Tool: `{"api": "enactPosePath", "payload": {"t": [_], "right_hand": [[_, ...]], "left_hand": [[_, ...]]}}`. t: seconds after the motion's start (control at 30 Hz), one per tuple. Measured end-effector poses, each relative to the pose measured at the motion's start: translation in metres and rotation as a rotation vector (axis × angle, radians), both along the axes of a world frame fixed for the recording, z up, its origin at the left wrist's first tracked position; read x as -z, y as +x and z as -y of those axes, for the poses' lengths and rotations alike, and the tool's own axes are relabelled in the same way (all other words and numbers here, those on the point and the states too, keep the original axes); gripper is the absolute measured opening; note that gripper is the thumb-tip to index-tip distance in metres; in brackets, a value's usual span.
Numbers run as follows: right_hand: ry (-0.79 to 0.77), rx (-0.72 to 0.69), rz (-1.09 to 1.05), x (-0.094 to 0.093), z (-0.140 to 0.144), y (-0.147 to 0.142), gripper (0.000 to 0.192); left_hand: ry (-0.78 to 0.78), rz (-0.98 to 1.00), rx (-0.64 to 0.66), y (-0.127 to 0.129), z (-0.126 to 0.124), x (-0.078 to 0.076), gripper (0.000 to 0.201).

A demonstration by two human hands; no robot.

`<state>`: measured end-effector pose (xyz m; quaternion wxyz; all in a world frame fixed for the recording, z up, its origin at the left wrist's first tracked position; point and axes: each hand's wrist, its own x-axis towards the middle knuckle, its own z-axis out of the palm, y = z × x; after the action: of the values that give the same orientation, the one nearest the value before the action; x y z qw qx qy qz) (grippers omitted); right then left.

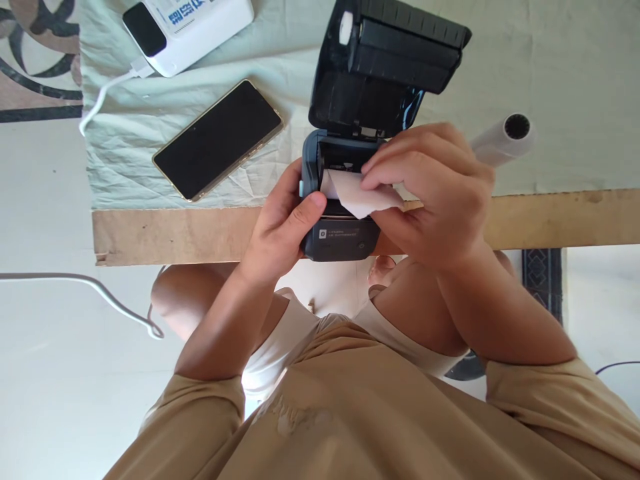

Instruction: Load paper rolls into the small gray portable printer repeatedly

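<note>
Head view showed my left hand [285, 223] gripping the small dark-grey plastic label printer [340, 233] at the near edge of the cloth-covered surface [550, 80], lid open. My right hand [430, 193] pinched the white paper strip [357, 195] coming out of its bay. A black smartphone [219, 139] lay to the left, a white paper roll [503, 141] to the right.

The printer [345, 200] sits at the table [165, 233] edge with its lid up. A phone [219, 139] lies left of it. A paper roll [503, 139] lies right.
</note>
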<state>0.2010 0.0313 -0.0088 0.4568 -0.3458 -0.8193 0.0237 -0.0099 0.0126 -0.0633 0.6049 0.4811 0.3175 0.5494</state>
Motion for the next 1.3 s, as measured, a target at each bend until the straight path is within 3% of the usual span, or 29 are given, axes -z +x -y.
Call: {"api": "enactPosePath", "payload": {"t": [0.23,0.37,0.57,0.7,0.77,0.83,0.93,1.0,1.1,1.3], "right_hand": [[-0.096,0.001,0.101,-0.012,0.022,-0.005,0.015],[-0.043,-0.044,0.102,-0.010,0.025,-0.002,0.018],[0.033,-0.081,0.103,-0.005,0.028,-0.005,0.019],[-0.060,-0.155,-0.002,-0.004,0.023,-0.003,0.001],[-0.036,-0.168,-0.146,-0.002,0.016,0.002,0.013],[-0.009,-0.088,-0.267,0.002,0.009,0.008,0.023],[-0.177,0.068,-0.303,0.007,0.002,0.014,0.041],[-0.267,0.063,-0.282,0.009,0.000,0.016,0.048],[-0.264,0.037,-0.293,0.008,0.002,0.014,0.046],[-0.269,0.021,-0.339,0.007,0.002,0.011,0.035]], "left_hand": [[0.055,0.032,0.032,-0.002,-0.001,0.000,0.051],[0.006,-0.014,0.003,-0.002,-0.002,0.001,0.062],[0.075,-0.008,0.005,0.000,-0.003,0.006,0.053],[0.026,-0.088,-0.001,-0.002,-0.003,0.004,0.058],[-0.004,-0.129,-0.013,-0.003,-0.004,0.003,0.063],[-0.011,-0.163,-0.033,-0.003,-0.004,0.004,0.072],[-0.021,-0.203,-0.056,-0.003,-0.002,0.007,0.090],[-0.047,-0.214,-0.056,-0.002,0.001,0.007,0.100],[-0.059,-0.202,-0.051,-0.002,0.004,0.004,0.107],[0.013,-0.167,-0.078,-0.002,0.004,0.005,0.097]]}}
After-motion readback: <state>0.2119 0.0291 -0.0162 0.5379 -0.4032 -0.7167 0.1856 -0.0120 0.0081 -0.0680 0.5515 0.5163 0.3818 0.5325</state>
